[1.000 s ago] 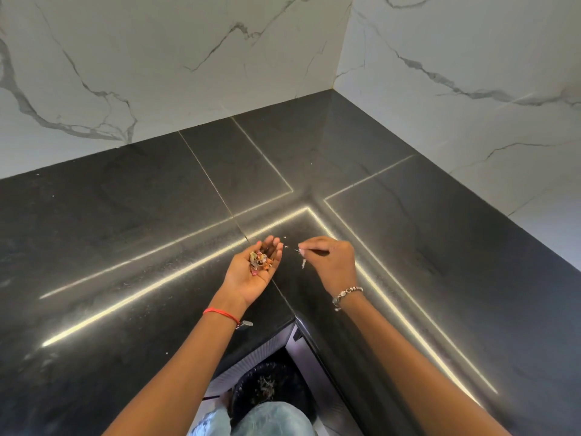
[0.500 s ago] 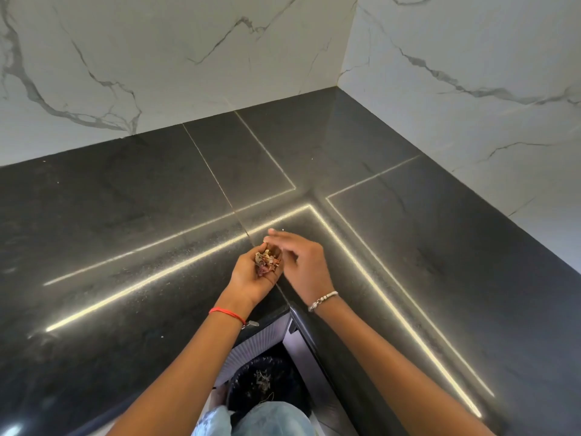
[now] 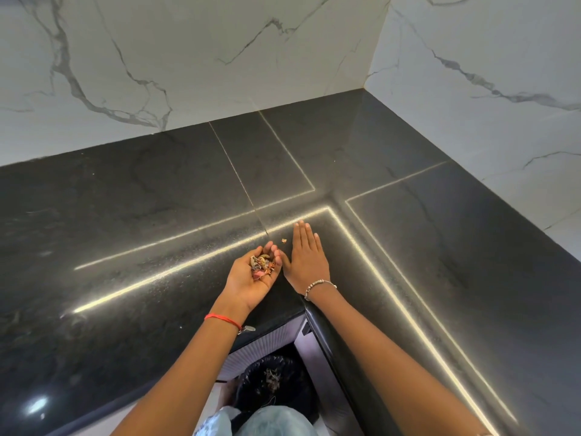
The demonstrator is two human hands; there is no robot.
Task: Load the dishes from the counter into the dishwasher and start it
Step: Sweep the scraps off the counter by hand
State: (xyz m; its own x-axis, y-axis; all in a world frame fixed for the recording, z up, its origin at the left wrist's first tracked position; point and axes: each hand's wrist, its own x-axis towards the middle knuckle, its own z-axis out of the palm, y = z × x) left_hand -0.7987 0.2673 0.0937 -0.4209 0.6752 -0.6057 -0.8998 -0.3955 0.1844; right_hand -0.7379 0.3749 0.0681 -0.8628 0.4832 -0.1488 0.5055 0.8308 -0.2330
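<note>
Countertop (image 3: 125, 215) bears the flat, straight-fingered right hand (image 3: 306, 259) beside a stray crumb (image 3: 284, 240), likely to sweep it into the cupped left hand (image 3: 251, 278) cradling food scraps (image 3: 261, 266).

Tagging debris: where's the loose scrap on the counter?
Head view, centre: the loose scrap lies on the black counter, just left of the flat right hand and beyond the left hand cupping the scrap pile.

Reaches both forearms forward, close together. Cups the left hand (image 3: 248, 281) palm up, fingers (image 3: 270, 247) curled gently round a small heap of scraps (image 3: 261, 266). Lays the right hand (image 3: 308, 258) flat and palm down on the worktop (image 3: 125, 215), fingers straight, together, pointing away, thumb spread toward the left fingertips. Wears a red thread (image 3: 223, 319) on the left wrist, a beaded bracelet (image 3: 319, 284) on the right.
</note>
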